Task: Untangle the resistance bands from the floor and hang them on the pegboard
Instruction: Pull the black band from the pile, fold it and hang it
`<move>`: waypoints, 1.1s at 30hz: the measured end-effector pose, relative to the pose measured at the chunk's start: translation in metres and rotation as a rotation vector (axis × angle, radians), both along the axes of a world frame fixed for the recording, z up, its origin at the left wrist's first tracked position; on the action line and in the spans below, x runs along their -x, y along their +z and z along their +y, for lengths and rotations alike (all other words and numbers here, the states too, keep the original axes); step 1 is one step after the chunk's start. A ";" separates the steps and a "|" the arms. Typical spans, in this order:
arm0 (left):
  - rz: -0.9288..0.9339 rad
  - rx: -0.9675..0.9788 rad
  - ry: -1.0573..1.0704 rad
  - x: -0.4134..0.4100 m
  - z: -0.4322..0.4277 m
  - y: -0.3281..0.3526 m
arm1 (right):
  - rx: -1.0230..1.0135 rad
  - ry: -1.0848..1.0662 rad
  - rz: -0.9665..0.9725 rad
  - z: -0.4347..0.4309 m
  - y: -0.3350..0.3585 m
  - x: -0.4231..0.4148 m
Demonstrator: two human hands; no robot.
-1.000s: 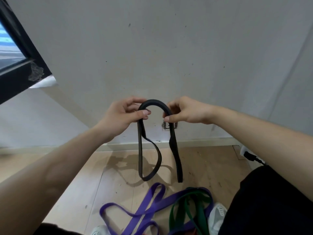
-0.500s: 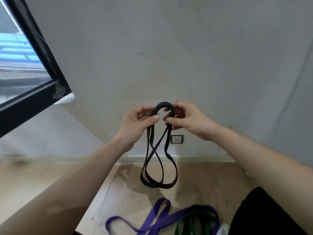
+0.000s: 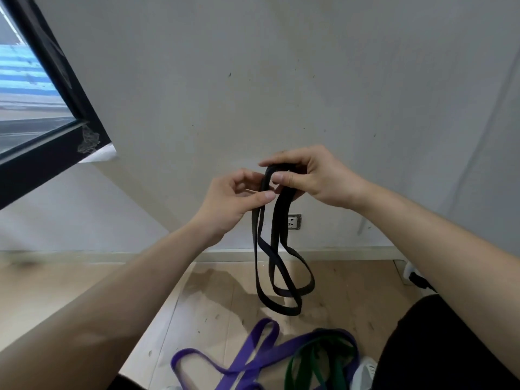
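A black resistance band [image 3: 277, 266] hangs doubled in front of the wall, its loops dangling clear of the floor. My left hand [image 3: 230, 198] pinches its top on the left side between thumb and fingers. My right hand [image 3: 312, 175] grips the top of the same band from the right, fingers curled over it. On the wooden floor below lie a purple band [image 3: 253, 358] and a green band [image 3: 318, 358], tangled together. No pegboard is in view.
A grey wall [image 3: 281, 80] stands close ahead with a power socket [image 3: 294, 221] low on it. A dark window frame [image 3: 56, 114] juts in at the upper left. A white plug block [image 3: 410, 274] sits at the right by the skirting.
My hands have come closer together and the black band's strands are now gathered into a doubled bundle. The view has tilted up slightly.
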State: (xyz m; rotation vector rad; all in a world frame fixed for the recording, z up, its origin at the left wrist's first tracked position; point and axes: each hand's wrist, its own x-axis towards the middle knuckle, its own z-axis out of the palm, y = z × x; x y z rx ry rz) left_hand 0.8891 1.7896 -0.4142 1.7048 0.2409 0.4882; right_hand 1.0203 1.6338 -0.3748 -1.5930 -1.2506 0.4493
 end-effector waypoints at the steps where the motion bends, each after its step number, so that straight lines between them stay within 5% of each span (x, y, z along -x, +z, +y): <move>1: -0.004 0.019 -0.006 0.000 -0.002 -0.001 | -0.009 -0.010 0.004 -0.001 0.001 -0.001; 14: 0.217 -0.126 -0.077 -0.010 -0.029 -0.052 | -0.125 -0.005 -0.002 -0.015 0.011 -0.006; 24: 0.239 -0.208 -0.069 -0.002 0.004 -0.048 | -0.168 -0.147 0.241 -0.032 -0.002 -0.045; 30: 0.213 -0.118 -0.044 0.002 0.019 -0.033 | 0.037 -0.123 0.387 -0.040 -0.025 -0.067; 33: 0.185 -0.105 -0.060 0.007 0.025 -0.027 | 0.278 -0.010 0.296 -0.045 -0.037 -0.074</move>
